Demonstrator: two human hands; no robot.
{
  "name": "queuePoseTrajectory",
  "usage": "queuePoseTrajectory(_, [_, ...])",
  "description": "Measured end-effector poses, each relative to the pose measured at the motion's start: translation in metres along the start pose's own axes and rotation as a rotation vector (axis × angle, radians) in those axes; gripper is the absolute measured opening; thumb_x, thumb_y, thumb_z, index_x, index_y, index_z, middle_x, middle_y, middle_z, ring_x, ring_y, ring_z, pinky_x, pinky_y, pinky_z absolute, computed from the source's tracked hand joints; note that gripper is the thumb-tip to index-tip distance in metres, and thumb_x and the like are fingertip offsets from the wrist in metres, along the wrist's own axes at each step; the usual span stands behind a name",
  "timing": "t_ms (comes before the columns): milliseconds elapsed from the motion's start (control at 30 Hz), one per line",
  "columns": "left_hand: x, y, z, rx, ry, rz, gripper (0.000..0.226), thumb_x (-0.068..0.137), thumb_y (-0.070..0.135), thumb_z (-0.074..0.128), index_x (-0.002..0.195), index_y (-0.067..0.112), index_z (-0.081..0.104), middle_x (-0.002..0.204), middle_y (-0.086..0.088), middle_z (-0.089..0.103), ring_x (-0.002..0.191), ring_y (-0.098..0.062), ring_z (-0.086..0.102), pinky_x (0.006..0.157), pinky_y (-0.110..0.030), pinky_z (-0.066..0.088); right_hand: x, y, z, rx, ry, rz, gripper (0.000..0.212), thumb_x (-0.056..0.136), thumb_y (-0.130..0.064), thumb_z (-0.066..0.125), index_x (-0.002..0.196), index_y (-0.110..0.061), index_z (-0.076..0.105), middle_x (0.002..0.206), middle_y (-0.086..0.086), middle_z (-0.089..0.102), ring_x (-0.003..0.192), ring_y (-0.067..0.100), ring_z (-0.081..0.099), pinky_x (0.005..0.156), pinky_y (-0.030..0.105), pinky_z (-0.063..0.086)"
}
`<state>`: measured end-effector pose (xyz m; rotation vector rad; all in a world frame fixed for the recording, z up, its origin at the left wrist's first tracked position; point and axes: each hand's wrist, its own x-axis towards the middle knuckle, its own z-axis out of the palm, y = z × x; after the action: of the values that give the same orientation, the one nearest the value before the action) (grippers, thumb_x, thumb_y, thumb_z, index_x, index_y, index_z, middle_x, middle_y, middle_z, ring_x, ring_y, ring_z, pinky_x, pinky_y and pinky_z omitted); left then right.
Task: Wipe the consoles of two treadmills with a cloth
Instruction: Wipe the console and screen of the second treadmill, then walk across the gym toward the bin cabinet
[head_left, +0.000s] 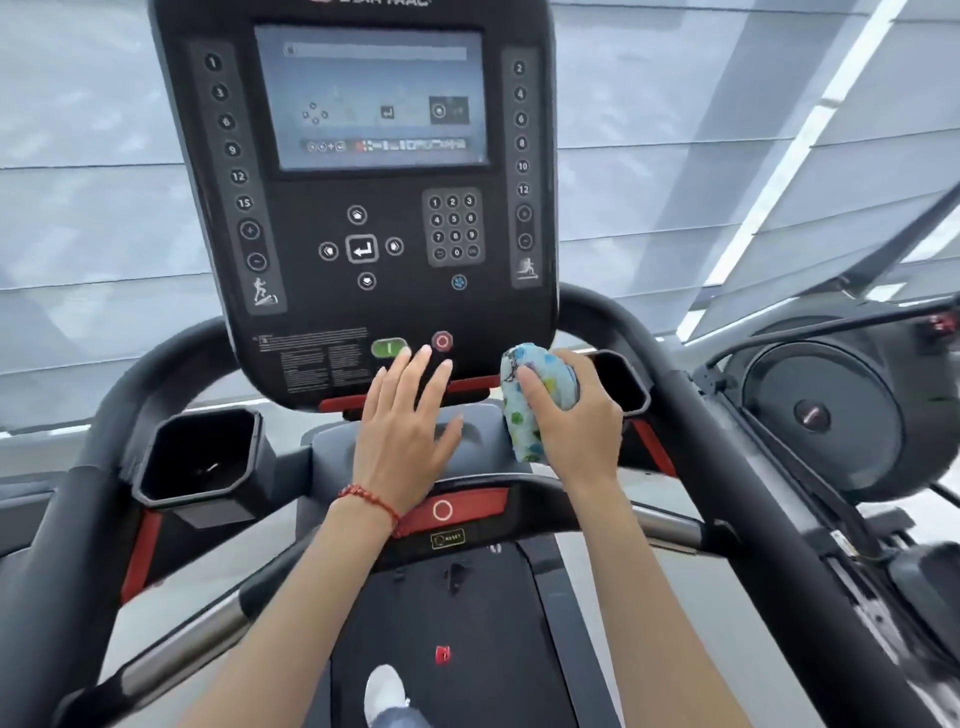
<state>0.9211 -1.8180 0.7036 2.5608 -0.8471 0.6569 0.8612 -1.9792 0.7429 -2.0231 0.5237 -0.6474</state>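
cloth (524, 400), pale blue with coloured spots, is seen bunched into a wad at the lower right edge of the console (363, 208), just above the grey tray below it. it is judged soft, light and easily squashed, so no force is needed to carry it; its weakness is that a loose wad can unroll or slip out when dragged over a surface. it is best taken around the middle of the bundle, with a flat fold left exposed toward the panel, and that is roughly how it is gripped now.

the right hand (566, 415) is closed around the cloth, thumb across the front and fingers wrapped behind, with the lower tail hanging free below the palm. whether the cloth is touching the console edge cannot be told.

the left hand (405, 421) is flat and spread, holding nothing, with its fingertips (423, 356) near the green button (389, 347) and the red button (442, 341) at the console's foot; contact with the panel cannot be confirmed.

further out, the touchscreen (371, 98) is lit, and keypads and raised buttons are set across the glossy black face. these are judged liable to be triggered by firm pressure, so light strokes are advised. cup holders (200, 457) are set to either side, and a second machine (821, 415) is seen at right.
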Motion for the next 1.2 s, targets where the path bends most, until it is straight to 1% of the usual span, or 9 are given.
queuePoseTrajectory(167, [-0.009,0.052,0.012,-0.065,-0.073,0.094,0.051,0.087,0.034,0.042,0.128,0.004,0.051,0.134,-0.02,0.048,0.128,-0.034,0.036,0.104,-0.051,0.034,-0.027,0.031,-0.049,-0.045,0.083,0.072,0.032,0.081,-0.046,0.065,0.106,-0.027,0.058,0.083,-0.012,0.06,0.076,0.006,0.058,0.063,0.013,0.044])
queuePoseTrajectory(300, [-0.01,0.084,0.023,-0.122,-0.133,0.187,0.053,0.088,0.035,0.04,0.127,0.002,0.052,0.134,-0.022,0.048,0.128,-0.036,0.037,0.104,-0.052,0.035,-0.046,0.057,-0.081,-0.056,0.188,0.164,0.029,0.081,-0.047,0.065,0.103,-0.031,0.056,0.081,-0.018,0.059,0.079,0.006,0.06,0.072,0.029,0.054])
queuePoseTrajectory(433, [-0.008,0.11,0.037,-0.176,-0.174,0.308,0.053,0.087,0.035,0.04,0.126,0.002,0.054,0.131,-0.021,0.051,0.126,-0.033,0.035,0.101,-0.053,0.038,-0.067,0.076,-0.105,-0.098,0.297,0.258,0.03,0.081,-0.049,0.062,0.104,-0.032,0.055,0.085,-0.014,0.061,0.082,0.012,0.062,0.073,0.037,0.056])
queuePoseTrajectory(600, [-0.008,0.139,0.059,-0.28,-0.24,0.491,0.052,0.086,0.034,0.041,0.126,0.003,0.054,0.129,-0.021,0.053,0.125,-0.032,0.035,0.099,-0.054,0.039,-0.102,0.094,-0.127,-0.136,0.479,0.379,0.025,0.082,-0.047,0.062,0.101,-0.033,0.053,0.086,-0.012,0.061,0.079,0.007,0.062,0.068,0.027,0.055])
queuePoseTrajectory(733, [-0.012,0.162,0.074,-0.37,-0.291,0.661,0.048,0.085,0.034,0.041,0.125,0.009,0.048,0.13,-0.018,0.052,0.126,-0.032,0.037,0.105,-0.048,0.031,-0.137,0.104,-0.139,-0.101,0.682,0.527,0.027,0.083,-0.043,0.064,0.104,-0.028,0.057,0.088,-0.009,0.064,0.082,0.007,0.061,0.066,0.022,0.05])
queuePoseTrajectory(800, [-0.016,0.174,0.079,-0.403,-0.329,0.741,0.049,0.085,0.035,0.041,0.124,0.008,0.051,0.13,-0.018,0.052,0.126,-0.032,0.038,0.104,-0.048,0.033,-0.155,0.107,-0.143,-0.083,0.769,0.582,0.027,0.083,-0.041,0.064,0.105,-0.027,0.058,0.087,-0.01,0.063,0.081,0.005,0.061,0.063,0.017,0.047])
queuePoseTrajectory(967, [-0.032,0.213,0.083,-0.473,-0.405,0.945,0.053,0.086,0.035,0.04,0.125,0.003,0.056,0.129,-0.021,0.053,0.125,-0.036,0.042,0.099,-0.054,0.038,-0.206,0.109,-0.152,-0.075,0.965,0.698,0.029,0.084,-0.04,0.064,0.109,-0.025,0.058,0.088,-0.011,0.062,0.081,0.004,0.061,0.066,0.022,0.052])
queuePoseTrajectory(1067, [-0.052,0.238,0.08,-0.522,-0.439,1.044,0.054,0.086,0.036,0.039,0.125,0.003,0.056,0.129,-0.02,0.054,0.125,-0.034,0.04,0.102,-0.05,0.036,-0.243,0.109,-0.159,-0.089,1.064,0.746,0.028,0.084,-0.041,0.064,0.106,-0.027,0.057,0.087,-0.012,0.063,0.081,0.005,0.062,0.068,0.025,0.054])
queuePoseTrajectory(1200, [-0.093,0.272,0.067,-0.563,-0.473,1.204,0.054,0.087,0.037,0.038,0.126,0.004,0.055,0.13,-0.019,0.053,0.126,-0.032,0.037,0.104,-0.049,0.03,-0.301,0.103,-0.172,-0.092,1.234,0.814,0.021,0.084,-0.04,0.063,0.101,-0.029,0.055,0.083,-0.018,0.061,0.08,0.002,0.061,0.063,0.018,0.049])
